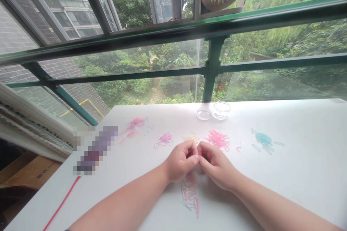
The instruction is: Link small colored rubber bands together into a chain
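Note:
My left hand (181,160) and my right hand (215,164) meet fingertip to fingertip above the white table (298,173), both curled shut in a pinch on something small that I cannot make out. Under them lies a mixed pile of small coloured rubber bands (190,196). Beyond my hands sit sorted heaps: a pink heap (219,139), a yellow heap (191,138), a purple heap (164,139), a pale pink heap (135,125) and a teal heap (263,139).
A small clear jar (221,110) and its lid (203,114) stand at the table's far edge. A red cord (63,201) lies near the left edge beside a blurred patch (94,149). Green window rails (211,68) stand behind; cardboard boxes (24,173) sit low left.

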Tool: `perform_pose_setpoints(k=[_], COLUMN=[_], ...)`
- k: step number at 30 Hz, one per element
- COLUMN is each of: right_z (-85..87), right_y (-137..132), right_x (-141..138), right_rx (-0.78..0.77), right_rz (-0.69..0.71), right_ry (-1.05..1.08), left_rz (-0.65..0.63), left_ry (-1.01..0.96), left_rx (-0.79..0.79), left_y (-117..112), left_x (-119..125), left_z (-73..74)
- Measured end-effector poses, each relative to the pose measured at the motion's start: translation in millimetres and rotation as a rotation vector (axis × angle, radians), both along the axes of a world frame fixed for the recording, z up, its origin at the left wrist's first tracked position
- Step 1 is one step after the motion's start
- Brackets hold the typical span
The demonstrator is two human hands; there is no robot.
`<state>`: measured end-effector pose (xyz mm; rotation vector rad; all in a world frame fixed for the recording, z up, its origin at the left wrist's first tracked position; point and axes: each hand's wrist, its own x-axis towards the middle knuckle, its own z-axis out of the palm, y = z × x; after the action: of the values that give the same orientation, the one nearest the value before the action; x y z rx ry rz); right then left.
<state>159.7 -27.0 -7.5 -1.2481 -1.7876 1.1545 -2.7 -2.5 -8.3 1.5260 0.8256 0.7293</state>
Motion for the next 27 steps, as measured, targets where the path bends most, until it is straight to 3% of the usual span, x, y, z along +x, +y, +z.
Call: perform_pose_setpoints(k=[11, 15, 20, 27], right_z=[-1.2, 1.7, 1.2, -1.2], right_y=[0.7, -0.2, 0.6, 1.1], right_x=[0.1, 0.3, 1.4, 0.6], right_rx=[0.036, 0.080, 0.065, 0.086], right_rz=[-0.004, -0.023, -0.028, -0.027], right_ry=[-0.012, 0.026, 0.055, 0.063], left_rz=[0.033, 0.108, 0.227, 0.087], left_ry=[-0.020, -0.016, -0.160, 0.009], left_rx=[0.005, -0.009, -0.014, 0.000], left_y=[-2.3, -3.1, -0.8, -2.4], left_x=[1.3, 4.0, 7.3, 3.9], left_z=[2.1, 2.7, 2.6, 4.9])
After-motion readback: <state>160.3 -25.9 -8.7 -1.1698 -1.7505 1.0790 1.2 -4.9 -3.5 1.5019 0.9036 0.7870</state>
